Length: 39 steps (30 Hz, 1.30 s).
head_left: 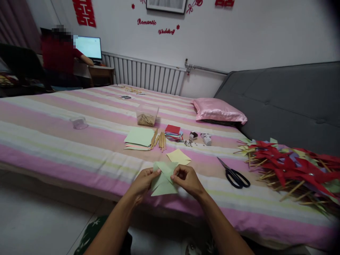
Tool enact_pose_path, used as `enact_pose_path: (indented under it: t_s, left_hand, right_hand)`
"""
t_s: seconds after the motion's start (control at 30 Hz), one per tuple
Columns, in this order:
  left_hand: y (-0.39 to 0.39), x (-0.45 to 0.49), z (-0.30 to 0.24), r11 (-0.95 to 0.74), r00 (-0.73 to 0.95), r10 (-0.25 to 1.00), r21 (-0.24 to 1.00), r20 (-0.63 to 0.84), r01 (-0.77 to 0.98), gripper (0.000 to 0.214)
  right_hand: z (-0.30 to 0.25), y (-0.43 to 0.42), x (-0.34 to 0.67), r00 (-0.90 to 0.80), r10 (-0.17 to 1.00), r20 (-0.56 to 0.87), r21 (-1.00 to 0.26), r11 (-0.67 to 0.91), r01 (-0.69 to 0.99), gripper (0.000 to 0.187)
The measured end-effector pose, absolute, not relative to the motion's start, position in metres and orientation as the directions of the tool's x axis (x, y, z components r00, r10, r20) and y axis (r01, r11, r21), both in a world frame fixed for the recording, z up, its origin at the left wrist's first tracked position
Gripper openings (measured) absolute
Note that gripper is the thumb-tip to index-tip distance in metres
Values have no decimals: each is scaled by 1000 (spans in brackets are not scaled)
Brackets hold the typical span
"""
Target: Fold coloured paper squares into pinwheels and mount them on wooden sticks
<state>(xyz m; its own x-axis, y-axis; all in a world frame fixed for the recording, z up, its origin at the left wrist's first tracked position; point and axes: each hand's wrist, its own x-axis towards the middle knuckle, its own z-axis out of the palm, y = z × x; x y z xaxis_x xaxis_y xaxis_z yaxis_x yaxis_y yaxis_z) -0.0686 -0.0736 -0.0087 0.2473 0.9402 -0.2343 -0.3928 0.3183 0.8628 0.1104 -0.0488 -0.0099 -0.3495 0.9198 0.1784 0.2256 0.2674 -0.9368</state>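
A pale green paper square (165, 184) with diagonal slits is held up between both hands, just above the bed's near edge. My left hand (145, 180) pinches its left side, the thumb lying on the paper. At the right side, my right hand (188, 179) grips the paper between thumb and forefinger. Right behind it lies a yellow paper square (179, 156). Farther back are a stack of light green paper squares (139, 136), a row of thin wooden sticks (162, 141) and a pile of coloured paper squares (173, 130).
Black-handled scissors (235, 176) lie to the right, beside heaped paper pinwheels (289, 164). A clear box of sticks (147, 116), small metal pieces (188, 142), a pink pillow (219, 109) and a clear plastic lid (79, 123) rest on the striped bed. A person (58, 56) sits at a computer.
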Motion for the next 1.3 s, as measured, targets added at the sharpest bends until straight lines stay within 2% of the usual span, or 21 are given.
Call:
enact_pose_path:
  t_s: [0.43,0.9,1.3]
  left_hand:
    - [-75,-66,-9,230,160,968,939,-194,-256,28]
    - [-71,-63,-18,283,111,957,946,-268,-158,29]
    - [-72,-62,-15,294,131,953,938,-273,-182,34]
  right_hand:
    - [-10,-51,109,-330,926,185,-930,273,247,13]
    - [-8,-52,109,-312,933,181,-926,269,266,11]
    - [-12,-50,110,-283,941,186,-936,257,240,11]
